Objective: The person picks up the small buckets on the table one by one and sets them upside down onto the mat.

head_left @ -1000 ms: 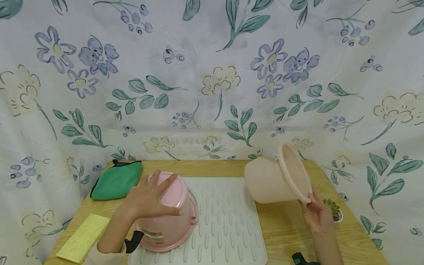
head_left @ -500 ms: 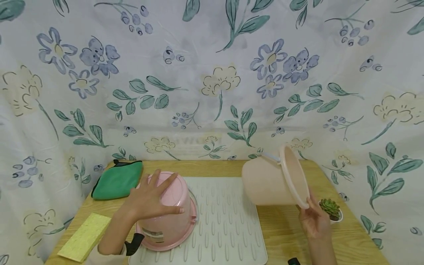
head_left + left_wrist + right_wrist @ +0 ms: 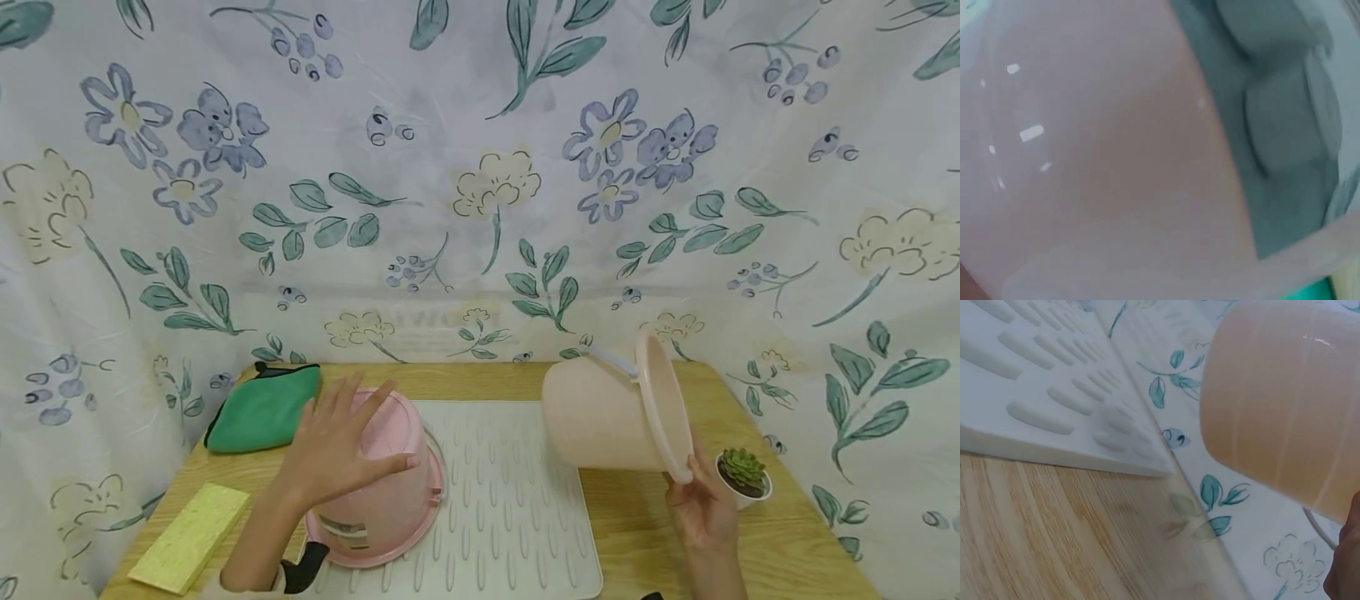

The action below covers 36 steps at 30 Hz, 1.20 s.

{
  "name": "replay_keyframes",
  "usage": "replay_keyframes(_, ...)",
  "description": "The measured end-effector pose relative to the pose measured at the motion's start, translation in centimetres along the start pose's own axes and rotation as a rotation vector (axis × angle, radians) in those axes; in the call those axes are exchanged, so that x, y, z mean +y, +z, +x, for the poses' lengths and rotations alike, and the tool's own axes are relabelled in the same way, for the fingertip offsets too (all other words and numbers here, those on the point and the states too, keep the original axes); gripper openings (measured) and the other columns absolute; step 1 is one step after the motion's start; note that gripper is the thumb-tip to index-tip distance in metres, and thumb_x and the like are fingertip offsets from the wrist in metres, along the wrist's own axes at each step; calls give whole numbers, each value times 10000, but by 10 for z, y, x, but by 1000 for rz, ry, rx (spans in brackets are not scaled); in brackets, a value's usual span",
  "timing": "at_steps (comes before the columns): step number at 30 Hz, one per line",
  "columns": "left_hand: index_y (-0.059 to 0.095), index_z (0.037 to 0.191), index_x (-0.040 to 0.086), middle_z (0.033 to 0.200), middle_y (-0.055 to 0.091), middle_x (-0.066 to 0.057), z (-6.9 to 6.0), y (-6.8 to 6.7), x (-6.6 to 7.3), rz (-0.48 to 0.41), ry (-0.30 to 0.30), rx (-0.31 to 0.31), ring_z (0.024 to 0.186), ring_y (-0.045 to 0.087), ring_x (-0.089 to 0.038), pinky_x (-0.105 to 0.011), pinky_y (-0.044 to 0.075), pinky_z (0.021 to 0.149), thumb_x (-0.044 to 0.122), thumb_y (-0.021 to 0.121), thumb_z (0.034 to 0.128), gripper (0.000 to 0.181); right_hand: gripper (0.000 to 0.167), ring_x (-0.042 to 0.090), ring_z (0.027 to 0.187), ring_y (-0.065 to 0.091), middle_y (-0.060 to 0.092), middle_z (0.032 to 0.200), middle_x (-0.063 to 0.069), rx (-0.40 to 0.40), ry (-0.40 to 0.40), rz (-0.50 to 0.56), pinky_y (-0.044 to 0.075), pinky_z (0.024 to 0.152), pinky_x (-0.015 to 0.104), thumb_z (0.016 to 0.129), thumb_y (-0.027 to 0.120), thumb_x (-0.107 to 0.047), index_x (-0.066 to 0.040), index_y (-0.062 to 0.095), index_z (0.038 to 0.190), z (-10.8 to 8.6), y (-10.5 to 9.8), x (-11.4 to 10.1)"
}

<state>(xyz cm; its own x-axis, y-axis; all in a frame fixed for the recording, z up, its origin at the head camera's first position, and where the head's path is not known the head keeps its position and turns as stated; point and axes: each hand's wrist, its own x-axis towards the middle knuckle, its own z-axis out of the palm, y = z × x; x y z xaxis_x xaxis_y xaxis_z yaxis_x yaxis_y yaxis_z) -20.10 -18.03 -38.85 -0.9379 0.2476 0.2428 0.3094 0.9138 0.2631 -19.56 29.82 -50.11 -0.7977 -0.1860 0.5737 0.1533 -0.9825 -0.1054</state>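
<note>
You are holding the beige bucket point(image 3: 600, 417) with your right hand point(image 3: 701, 504), the grip clenching the lower part of its rim. The beige bucket is lying sideways in the air on the right of the scene, its base pointing left, its mouth facing right, and its pale handle point(image 3: 615, 361) running along the top. In the right wrist view a gap is showing between it and the white mat point(image 3: 517, 500) below.

Your left hand point(image 3: 333, 450) is spreading its fingers wide over the upturned pink bucket point(image 3: 390, 508), so that grip is released and grasping nothing; you cannot tell from here whether the palm is touching the base. A black strap point(image 3: 306, 568) is circling your left wrist. The pink bucket is standing mouth down on the left part of the mat, a label showing on its near side. The left wrist view is being filled mostly by a blurred, glossy, pinkish surface.

On the wooden desk point(image 3: 637, 542), a green pouch point(image 3: 262, 412) is lying far left, a yellow sponge point(image 3: 191, 537) is resting near left, and a potted succulent point(image 3: 742, 473) is sitting just right of your right hand. A floral curtain point(image 3: 487, 100) is hanging along the far side
</note>
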Motion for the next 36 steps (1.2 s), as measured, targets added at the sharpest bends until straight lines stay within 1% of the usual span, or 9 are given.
replay_keyframes(4,268,1568,357,1604,249,-172,-2,0,6,-51,24,105,1433,281,-470,-734,197,1083,758,690,711,1036,562,457,1190,586,473,1403,313,-14,-10,-3,543,922,408,1038,55,-19,-33,260,1561,1,1,5)
replay_keyframes(8,280,1565,344,1582,299,-155,-6,-1,15,-113,52,202,1383,361,-480,-745,286,1025,674,769,690,1055,565,449,1220,572,455,1432,300,-21,0,7,550,909,422,1038,56,-25,-52,237,1572,2,4,9)
replay_keyframes(11,272,1568,342,1574,318,-140,-8,-1,20,-161,80,257,1359,402,-465,-740,340,979,589,822,675,1078,568,425,1246,561,434,1457,287,-28,14,21,545,917,427,1035,68,-18,-71,223,1579,2,5,13)
replay_keyframes(13,259,1571,345,1578,314,-128,-9,0,22,-200,96,275,1353,412,-459,-726,357,971,540,843,669,1093,570,411,1252,559,428,1463,281,-33,22,30,540,927,423,1033,80,-10,-81,219,1581,2,6,15)
replay_keyframes(17,243,1577,339,1586,305,-111,-11,3,27,-264,124,288,1362,405,-449,-709,383,960,482,859,665,1110,567,395,1247,568,445,1453,278,-34,32,34,541,931,411,1036,100,-4,-92,229,1581,1,7,20)
replay_keyframes(24,245,1579,331,1581,312,-74,-12,8,34,-319,139,293,1377,401,-417,-726,448,841,447,856,673,1099,568,367,1224,590,439,1470,270,-61,35,9,551,921,406,1033,82,-12,-76,197,1586,-1,8,25)
replay_keyframes(27,250,1578,325,1582,310,-58,-13,10,37,-345,137,292,1381,401,-393,-714,454,846,435,854,674,1093,566,366,1229,585,443,1469,269,-77,40,7,549,925,415,1036,103,-1,-83,178,1591,-1,9,27)
replay_keyframes(31,257,1573,338,1594,293,-35,-13,12,42,-390,129,277,1393,388,-367,-707,448,869,442,854,688,1072,563,357,1228,586,463,1454,263,-72,49,16,555,915,414,1039,128,1,-93,197,1589,-2,11,30)
replay_keyframes(36,256,1565,366,1607,263,-5,-13,15,49,-489,121,253,1425,347,-368,-719,399,946,396,856,720,1037,565,353,1242,578,459,1462,252,-45,44,20,548,929,396,1034,115,-17,-90,222,1583,-2,14,35)
